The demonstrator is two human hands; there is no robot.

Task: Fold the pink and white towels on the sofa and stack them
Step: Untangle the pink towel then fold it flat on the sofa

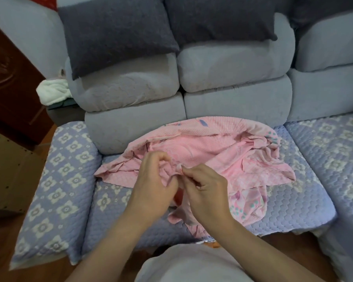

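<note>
- The pink towel lay crumpled and unfolded on the sofa seat, its thin, dimpled weave bunched into soft ridges, with a paler printed end of teal dots and purple marks trailing toward the seat's front edge.
- The left hand was curled partly closed over the towel's near middle, fingers bent and pinching up a small fold of the pink cloth.
- The right hand sat just beside it, fingertips nipped together on the same raised bit of fabric, so both hands met at one point; a strip of towel hung down between them.
- How much cloth sat inside either palm could not be made out, since the backs of the hands covered it.
- Under the towel the seat wore a quilted cover, lilac with white flower shapes, which also wrapped the armrest to the towel's left.
- Behind the towel rose plump grey-blue back cushions of a soft, plush fabric, with two dark grey pillows leaning on top.
- A white towel, fluffy and heaped, sat beyond the sofa's left side, partly hidden by the cushion.
- The sofa's right part was cut off by the frame edge.
</note>
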